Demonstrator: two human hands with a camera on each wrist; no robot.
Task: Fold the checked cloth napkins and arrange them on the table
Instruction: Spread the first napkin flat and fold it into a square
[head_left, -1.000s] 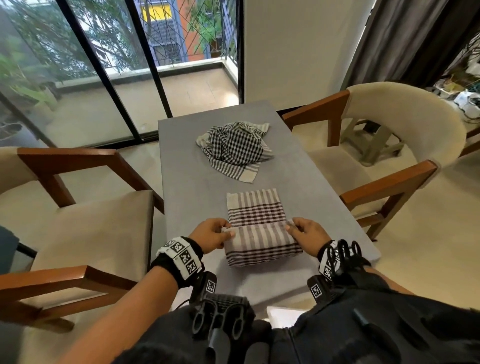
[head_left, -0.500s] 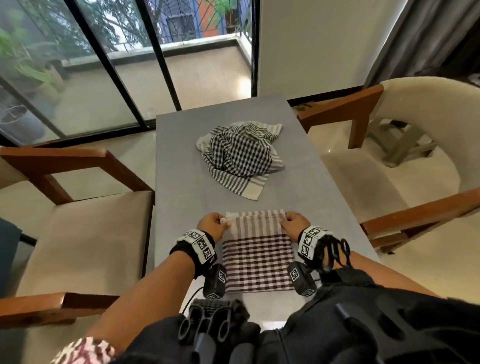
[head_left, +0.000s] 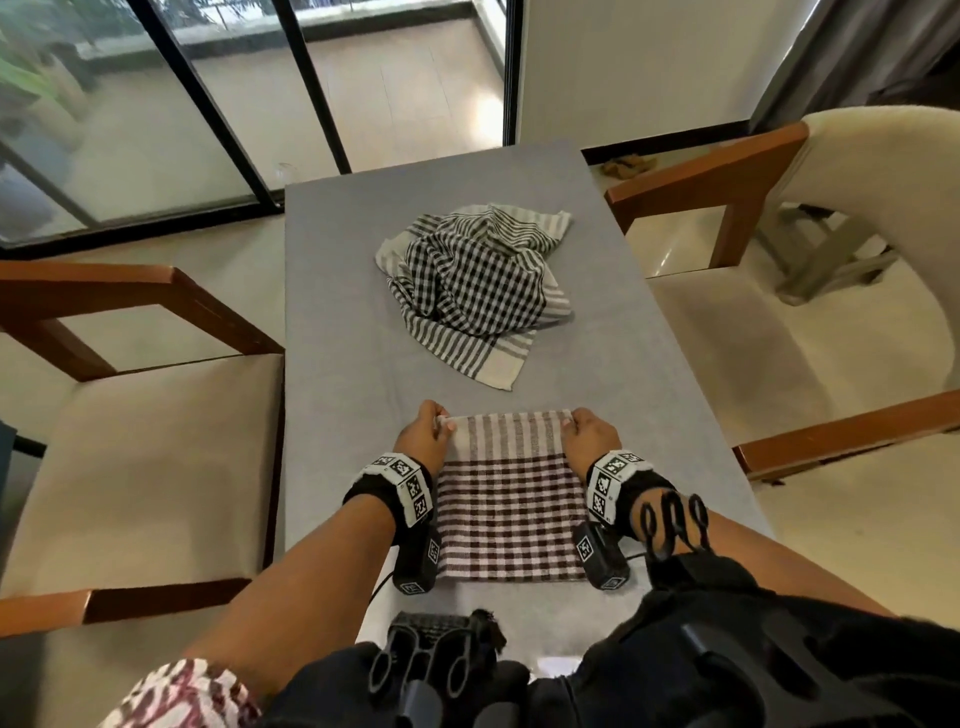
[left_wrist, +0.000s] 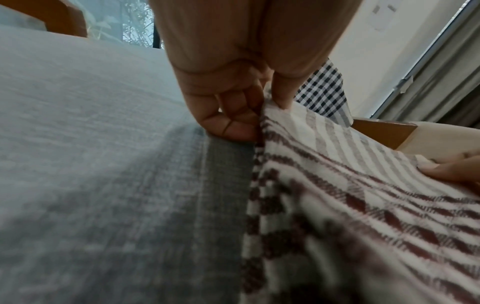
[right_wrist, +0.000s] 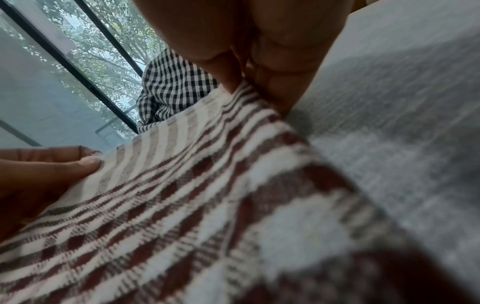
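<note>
Both hands were on the napkin (head_left: 511, 493), flat on the table (head_left: 337, 312): left hand (head_left: 423, 434) and right hand (head_left: 589, 434) each pinched a far corner, far edge running straight between them.

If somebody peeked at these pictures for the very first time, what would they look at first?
Probably the two hands: the left hand and the right hand each pinch a far corner of the brown checked napkin, which lies folded at the near end of the grey table. Next comes the black checked napkin, lying crumpled in a heap farther along the table.
</note>
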